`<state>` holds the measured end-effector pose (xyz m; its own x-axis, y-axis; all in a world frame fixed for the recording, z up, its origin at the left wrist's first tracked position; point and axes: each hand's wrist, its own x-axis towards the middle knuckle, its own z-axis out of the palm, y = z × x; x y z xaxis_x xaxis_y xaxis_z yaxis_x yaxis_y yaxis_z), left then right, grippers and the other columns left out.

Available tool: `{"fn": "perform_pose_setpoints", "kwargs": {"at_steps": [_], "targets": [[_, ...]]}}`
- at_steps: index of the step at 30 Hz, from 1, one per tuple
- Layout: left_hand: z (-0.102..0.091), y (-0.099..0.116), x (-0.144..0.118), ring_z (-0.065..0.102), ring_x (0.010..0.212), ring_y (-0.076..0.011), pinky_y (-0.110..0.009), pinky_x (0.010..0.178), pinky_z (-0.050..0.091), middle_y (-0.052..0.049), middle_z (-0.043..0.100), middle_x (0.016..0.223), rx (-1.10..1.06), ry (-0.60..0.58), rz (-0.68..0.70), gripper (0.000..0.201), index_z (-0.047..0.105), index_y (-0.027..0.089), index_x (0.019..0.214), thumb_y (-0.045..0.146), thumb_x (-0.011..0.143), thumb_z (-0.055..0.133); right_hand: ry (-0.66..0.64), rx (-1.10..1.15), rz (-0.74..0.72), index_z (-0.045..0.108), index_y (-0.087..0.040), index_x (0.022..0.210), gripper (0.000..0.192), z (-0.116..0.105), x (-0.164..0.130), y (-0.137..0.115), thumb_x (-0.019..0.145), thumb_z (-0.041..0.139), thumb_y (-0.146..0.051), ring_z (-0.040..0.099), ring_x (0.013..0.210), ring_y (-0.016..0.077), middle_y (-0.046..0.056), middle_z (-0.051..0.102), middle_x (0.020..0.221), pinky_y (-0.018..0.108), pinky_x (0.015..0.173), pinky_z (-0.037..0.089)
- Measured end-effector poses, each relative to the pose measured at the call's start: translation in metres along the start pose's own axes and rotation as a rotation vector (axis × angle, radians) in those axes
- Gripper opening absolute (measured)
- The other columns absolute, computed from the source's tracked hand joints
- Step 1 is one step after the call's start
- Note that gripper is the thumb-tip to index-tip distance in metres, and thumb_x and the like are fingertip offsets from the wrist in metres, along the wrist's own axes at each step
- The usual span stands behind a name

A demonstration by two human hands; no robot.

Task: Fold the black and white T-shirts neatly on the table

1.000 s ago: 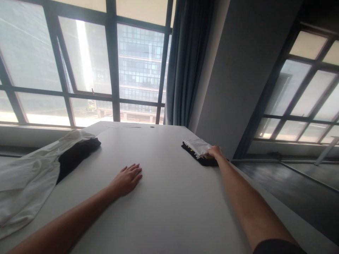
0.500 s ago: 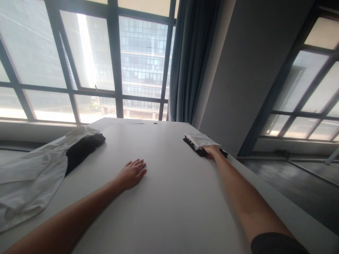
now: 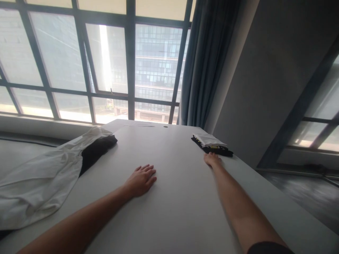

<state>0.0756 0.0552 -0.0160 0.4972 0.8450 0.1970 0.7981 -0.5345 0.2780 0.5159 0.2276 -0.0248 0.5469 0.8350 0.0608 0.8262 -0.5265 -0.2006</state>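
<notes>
My left hand (image 3: 141, 180) lies flat on the white table (image 3: 169, 211), palm down, fingers stretched out and nothing in it. Farther off on the right, my right hand (image 3: 212, 159) rests at the near edge of a small stack of folded clothes, its fingertips against or just beside the black cloth. A white folded garment (image 3: 210, 140) makes up the top of that stack. Below it is a black folded garment (image 3: 224, 152), with bits of yellow showing between the layers. The fingers of this hand point forward and look open.
Along the table's left side a loose white garment (image 3: 47, 176) lies spread and rumpled, with a dark cloth (image 3: 97, 150) partly under it. A small round dark spot (image 3: 165, 126) marks the far end of the table. Behind stand windows and a blue curtain (image 3: 206, 70).
My right hand has drawn back from the white garment on the stack to the near edge. My left hand stays flat on the table. The view has turned slightly left.
</notes>
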Motion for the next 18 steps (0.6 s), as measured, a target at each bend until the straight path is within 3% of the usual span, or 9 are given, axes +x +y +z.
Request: {"fn": "perform_pose_setpoints", "kwargs": {"at_steps": [3, 6, 10, 12, 15, 18], "targets": [[-0.001, -0.004, 0.003, 0.039, 0.145, -0.0260, -0.048, 0.119, 0.029, -0.007, 0.049, 0.153, 0.011, -0.004, 0.035, 0.052, 0.059, 0.025, 0.138, 0.051, 0.099, 0.035, -0.059, -0.097, 0.050, 0.043, -0.009, 0.150, 0.064, 0.004, -0.019, -0.013, 0.101, 0.029, -0.047, 0.033, 0.145, 0.0342, 0.025, 0.036, 0.155, 0.050, 0.114, 0.031], [-0.013, -0.025, 0.009, 0.046, 0.139, -0.0246, -0.043, 0.115, 0.035, -0.007, 0.052, 0.151, 0.062, -0.009, 0.012, 0.048, 0.062, 0.027, 0.133, 0.048, 0.099, 0.037, -0.125, -0.129, -0.017, 0.037, -0.019, 0.155, 0.065, 0.004, -0.035, -0.019, 0.100, 0.030, -0.052, 0.032, 0.146, 0.0348, 0.022, 0.030, 0.160, 0.053, 0.113, 0.030], [-0.053, -0.084, 0.012, 0.049, 0.135, -0.0314, -0.049, 0.110, 0.035, -0.015, 0.053, 0.149, 0.279, 0.078, -0.332, 0.047, 0.064, 0.020, 0.129, 0.043, 0.100, 0.034, -0.172, -0.157, -0.146, 0.032, -0.024, 0.157, 0.065, 0.002, -0.061, -0.015, 0.100, 0.024, -0.055, 0.031, 0.146, 0.0358, 0.020, 0.026, 0.162, 0.056, 0.112, 0.028], [-0.078, -0.118, 0.007, 0.049, 0.132, -0.0358, -0.052, 0.106, 0.036, -0.019, 0.053, 0.146, 0.372, 0.196, -0.516, 0.051, 0.063, 0.014, 0.126, 0.042, 0.101, 0.029, -0.158, -0.166, -0.185, 0.034, -0.023, 0.156, 0.065, 0.001, -0.075, -0.013, 0.101, 0.022, -0.054, 0.034, 0.143, 0.0365, 0.020, 0.030, 0.159, 0.055, 0.111, 0.029], [-0.111, -0.161, -0.010, 0.047, 0.128, -0.0393, -0.057, 0.103, 0.036, -0.024, 0.058, 0.136, 0.392, 0.407, -0.707, 0.058, 0.058, 0.005, 0.128, 0.043, 0.100, 0.025, -0.122, -0.181, -0.219, 0.039, -0.021, 0.153, 0.064, -0.002, -0.091, -0.013, 0.101, 0.021, -0.053, 0.040, 0.139, 0.0370, 0.022, 0.038, 0.154, 0.053, 0.108, 0.032], [-0.131, -0.191, -0.028, 0.046, 0.126, -0.0452, -0.065, 0.098, 0.035, -0.026, 0.061, 0.129, 0.305, 0.486, -0.843, 0.058, 0.060, 0.002, 0.124, 0.045, 0.097, 0.030, -0.109, -0.191, -0.223, 0.040, -0.021, 0.152, 0.062, -0.005, -0.100, -0.016, 0.101, 0.021, -0.052, 0.040, 0.138, 0.0373, 0.022, 0.039, 0.153, 0.052, 0.106, 0.034]]}}
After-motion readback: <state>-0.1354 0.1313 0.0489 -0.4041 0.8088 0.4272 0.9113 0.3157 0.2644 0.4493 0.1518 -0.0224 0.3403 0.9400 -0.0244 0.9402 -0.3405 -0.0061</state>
